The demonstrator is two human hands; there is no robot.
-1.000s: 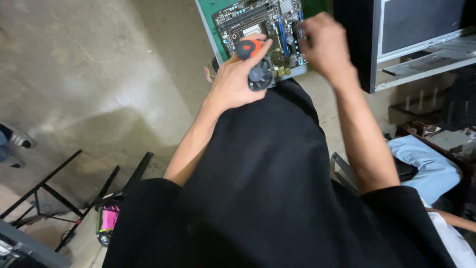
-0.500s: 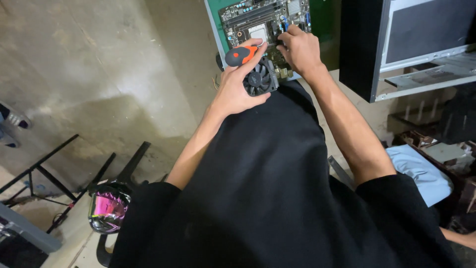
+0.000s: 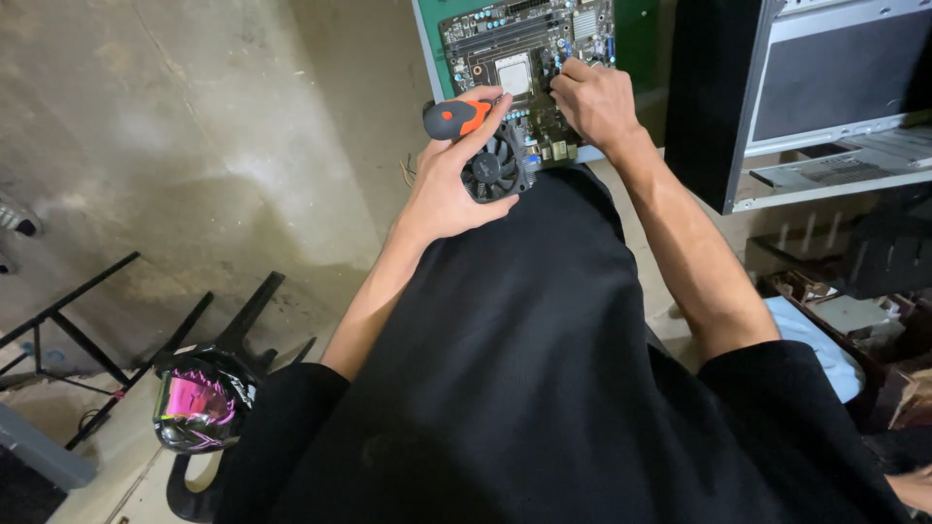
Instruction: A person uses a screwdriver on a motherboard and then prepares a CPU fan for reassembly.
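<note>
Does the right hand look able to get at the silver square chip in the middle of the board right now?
Probably yes: the right hand rests beside the chip, which lies uncovered.

Lower left, a dark helmet [image 3: 199, 408] with a pink mirrored visor sits on a black chair [image 3: 243, 330] — black metal stand legs [image 3: 68, 320] splay across the bare concrete floor [image 3: 194, 126] beside it. Upper right, an open computer case [image 3: 806, 97]; below it — cluttered boxes [image 3: 854, 320].
</note>
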